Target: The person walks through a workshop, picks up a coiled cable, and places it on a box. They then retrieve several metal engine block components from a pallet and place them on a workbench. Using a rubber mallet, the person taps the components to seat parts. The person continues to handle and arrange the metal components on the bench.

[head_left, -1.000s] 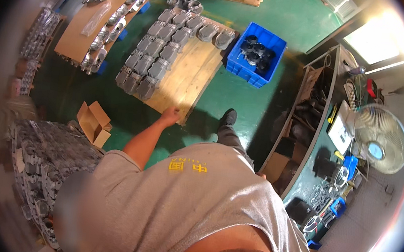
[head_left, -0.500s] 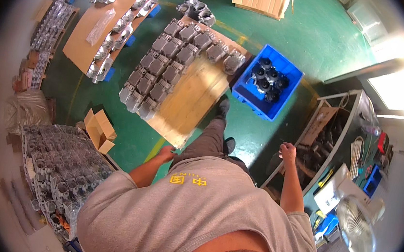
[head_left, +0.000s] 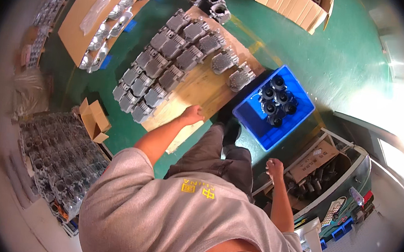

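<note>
Stands at the near end of a wooden board (head_left: 208, 85), dressed in a grey T-shirt (head_left: 168, 220) and dark trousers (head_left: 197, 154). Holds the left hand (head_left: 192, 115) out ahead, seen against the bare near part of the board and apart from the grey metal castings (head_left: 171, 78). Curls the fingers in toward the palm; cannot tell whether pressed tight or loosely folded, nor whether around anything small. Holds the right hand (head_left: 274, 167) out to the right, between the blue bin (head_left: 260, 131) and the workbench (head_left: 355, 175), with fingers bent; cannot tell how closely pressed together. Has the castings ahead in close rows along the left of the board, with the far row running on toward the bin. Has the bin just beside the board on the right, with black round parts (head_left: 282, 98) clustered toward its far side. Has a small open carton (head_left: 94, 121) on the left, near a plastic-wrapped stack (head_left: 63, 156), and a larger cardboard box (head_left: 293, 8) on the green floor beyond.
</note>
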{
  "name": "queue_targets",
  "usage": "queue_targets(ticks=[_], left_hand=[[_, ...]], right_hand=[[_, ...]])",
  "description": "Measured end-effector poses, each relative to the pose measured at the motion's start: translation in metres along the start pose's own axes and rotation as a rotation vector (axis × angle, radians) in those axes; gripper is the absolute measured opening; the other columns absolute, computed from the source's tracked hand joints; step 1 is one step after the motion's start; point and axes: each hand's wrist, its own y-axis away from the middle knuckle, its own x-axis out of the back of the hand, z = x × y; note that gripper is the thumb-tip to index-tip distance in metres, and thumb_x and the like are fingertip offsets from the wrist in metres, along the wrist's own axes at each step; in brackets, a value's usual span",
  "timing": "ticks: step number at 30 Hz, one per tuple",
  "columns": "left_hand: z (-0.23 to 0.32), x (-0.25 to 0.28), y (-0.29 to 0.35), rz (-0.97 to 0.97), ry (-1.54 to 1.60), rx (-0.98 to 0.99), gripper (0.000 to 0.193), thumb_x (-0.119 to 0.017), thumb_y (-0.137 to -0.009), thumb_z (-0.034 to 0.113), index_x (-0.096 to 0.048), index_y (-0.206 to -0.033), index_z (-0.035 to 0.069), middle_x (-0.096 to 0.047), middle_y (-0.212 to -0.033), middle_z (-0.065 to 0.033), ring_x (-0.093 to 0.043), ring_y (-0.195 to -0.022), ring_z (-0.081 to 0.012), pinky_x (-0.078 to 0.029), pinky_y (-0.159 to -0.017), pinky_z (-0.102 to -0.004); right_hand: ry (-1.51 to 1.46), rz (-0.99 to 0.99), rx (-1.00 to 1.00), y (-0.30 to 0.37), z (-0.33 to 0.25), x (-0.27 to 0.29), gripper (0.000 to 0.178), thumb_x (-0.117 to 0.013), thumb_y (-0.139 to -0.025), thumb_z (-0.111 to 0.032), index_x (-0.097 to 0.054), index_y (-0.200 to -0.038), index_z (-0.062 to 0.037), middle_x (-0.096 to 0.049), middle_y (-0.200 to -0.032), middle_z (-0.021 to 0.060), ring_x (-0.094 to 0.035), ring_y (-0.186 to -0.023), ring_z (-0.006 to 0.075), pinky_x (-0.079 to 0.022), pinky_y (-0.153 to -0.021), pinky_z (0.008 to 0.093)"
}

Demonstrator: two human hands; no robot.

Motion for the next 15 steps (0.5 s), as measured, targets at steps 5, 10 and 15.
queue_targets(ticks=[5, 10, 15], left_hand=[[0.018, 0.006, -0.105, 0.065, -0.251, -0.029, 0.08, -0.081, -0.075, 0.037, -0.052, -0.136, -0.004, -0.062, -0.13, -0.0261, -0.06, -0.121, -0.0377, -0.049, -0.103, -0.0441], [0.019, -0.01, -0.215, 0.194, -0.431, 0.041, 0.112, -0.086, -0.07, 0.042, -0.026, -0.153, -0.001, -0.042, -0.151, -0.0277, -0.043, -0.138, -0.0428, -0.042, -0.112, -0.0485], [0.033, -0.01, -0.33, 0.329, -0.496, 0.078, 0.13, -0.09, -0.064, 0.043, -0.011, -0.158, 0.001, -0.031, -0.157, -0.0271, -0.034, -0.144, -0.0421, -0.037, -0.116, -0.0483]], right_hand=[[0.145, -0.041, 0.319, -0.142, -0.045, -0.044, 0.016, -0.067, -0.088, -0.016, -0.069, -0.098, -0.0036, -0.062, -0.076, 0.0039, -0.06, -0.068, 0.0118, -0.051, -0.057, 0.0296], [0.356, -0.016, 0.641, -0.278, -0.132, -0.112, 0.032, -0.069, -0.084, -0.024, -0.072, -0.109, -0.0046, -0.072, -0.106, 0.0204, -0.068, -0.102, 0.0405, -0.054, -0.088, 0.0441], [0.273, 0.066, 0.638, -0.385, -0.207, -0.166, 0.054, -0.069, -0.083, -0.025, -0.06, -0.128, 0.0025, -0.067, -0.119, 0.0272, -0.064, -0.111, 0.0431, -0.051, -0.098, 0.0462]])
